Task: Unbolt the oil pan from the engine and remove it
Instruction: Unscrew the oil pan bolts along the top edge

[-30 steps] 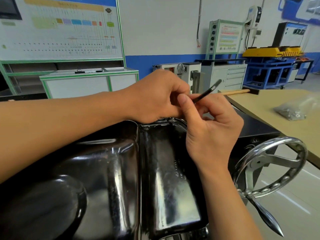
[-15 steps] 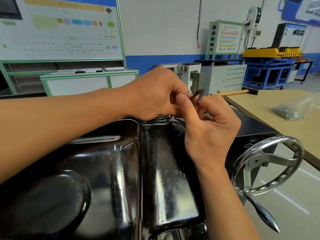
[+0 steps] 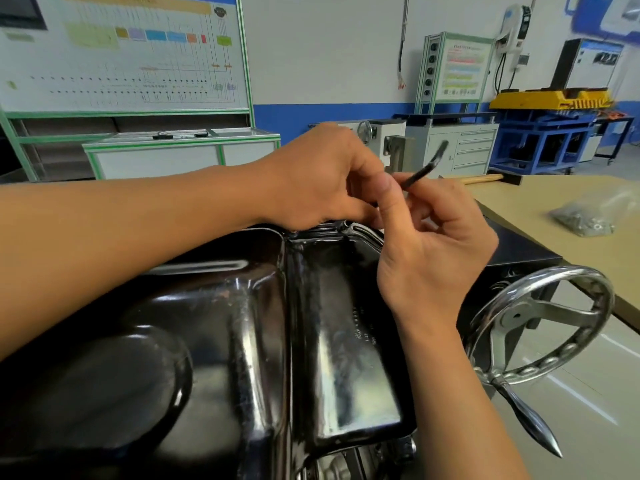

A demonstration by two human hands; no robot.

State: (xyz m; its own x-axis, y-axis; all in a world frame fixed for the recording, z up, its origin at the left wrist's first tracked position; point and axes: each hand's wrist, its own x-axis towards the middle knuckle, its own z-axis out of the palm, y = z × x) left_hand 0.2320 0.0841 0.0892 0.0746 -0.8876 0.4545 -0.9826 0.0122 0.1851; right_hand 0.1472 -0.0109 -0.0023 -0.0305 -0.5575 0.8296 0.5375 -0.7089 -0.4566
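Black oil pan (image 3: 242, 323) fills foreground beneath my forearms, domed side up. My right grip (image 3: 433, 244) pinches thin bent black key (image 3: 420, 173) between thumb and fingers, above pan's far rim. My left grip (image 3: 325, 178) is curled just beside it, touching right thumb; can't tell whether it holds anything. Steel handwheel (image 3: 540, 323) at right. Bag of hardware (image 3: 585, 216) lies on worktop (image 3: 519, 202).

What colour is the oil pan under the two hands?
The oil pan is glossy black with bright reflections; the head view shows it.
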